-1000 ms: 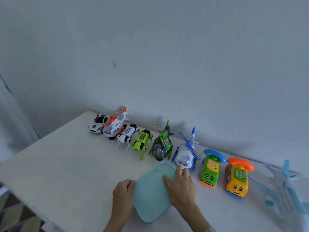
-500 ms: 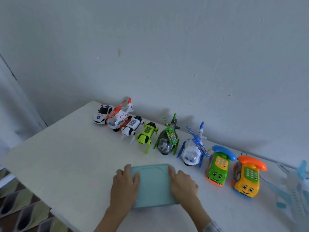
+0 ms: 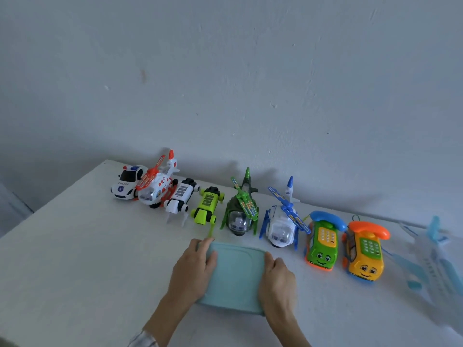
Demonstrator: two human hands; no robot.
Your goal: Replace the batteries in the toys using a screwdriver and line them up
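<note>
A pale, scuffed wall (image 3: 250,71) fills the upper half of the head view, and a white table (image 3: 75,259) is seen below it, its far edge set against the wall. A row of toys is lined up along that far edge. From the far left corner rightward are found a police car (image 3: 126,182), an orange-and-white helicopter (image 3: 156,185) touching it, a white robot dog (image 3: 181,197), a lime robot dog (image 3: 207,206), a dark green helicopter (image 3: 240,214), a blue-and-white helicopter (image 3: 281,221), a green phone (image 3: 322,240) with a blue handset, an orange phone (image 3: 365,251) with an orange handset, and a pale blue airplane (image 3: 436,256), blurred, near the right edge. The toys are placed just beside one another, noses turned towards the near edge.

In front of the two middle helicopters, towards the near edge, a teal box (image 3: 235,274) with a closed lid is seen resting on the table. It is gripped from both sides. The left hand (image 3: 194,269) is laid on its left side, fingers curled over the lid's edge. The right hand (image 3: 276,279) is pressed against its right side, fingers together, thumb on the lid's rim. A striped cuff (image 3: 142,339) is visible at the left wrist. A screwdriver and batteries cannot be made out.
</note>
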